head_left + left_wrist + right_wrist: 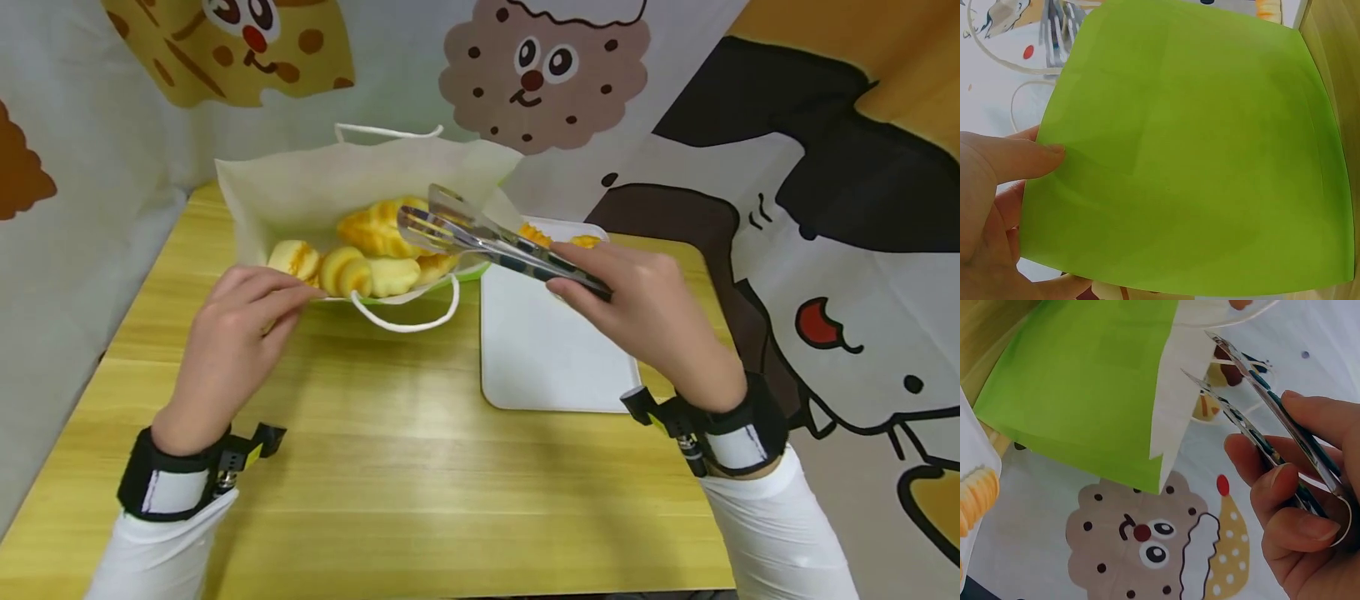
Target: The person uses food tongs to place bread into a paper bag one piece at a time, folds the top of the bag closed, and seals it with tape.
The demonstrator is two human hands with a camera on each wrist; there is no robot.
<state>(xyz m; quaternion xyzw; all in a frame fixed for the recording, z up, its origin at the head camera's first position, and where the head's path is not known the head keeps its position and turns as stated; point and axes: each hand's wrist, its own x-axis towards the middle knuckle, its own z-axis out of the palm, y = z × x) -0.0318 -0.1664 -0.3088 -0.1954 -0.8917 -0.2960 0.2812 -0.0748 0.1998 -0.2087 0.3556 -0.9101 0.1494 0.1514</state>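
A paper bag, green outside [1185,150] and white inside [300,187], stands open at the back of the table with white cord handles. Several pastries [378,229] lie in it, among them a croissant-like one and smaller rolls. My left hand [240,333] pinches the bag's front rim near its left corner, thumb on the green face. My right hand [637,300] grips metal tongs [510,250], whose tips hang over the bag's right part. In the right wrist view the tongs' tips stand apart with nothing between them.
Right of the bag lies a white tray [558,358], with yellow-orange pastries [585,241] at its far end, partly hidden by the tongs and right hand. The wooden table [375,500] meets a cartoon-printed cloth [397,67] at the back and sides.
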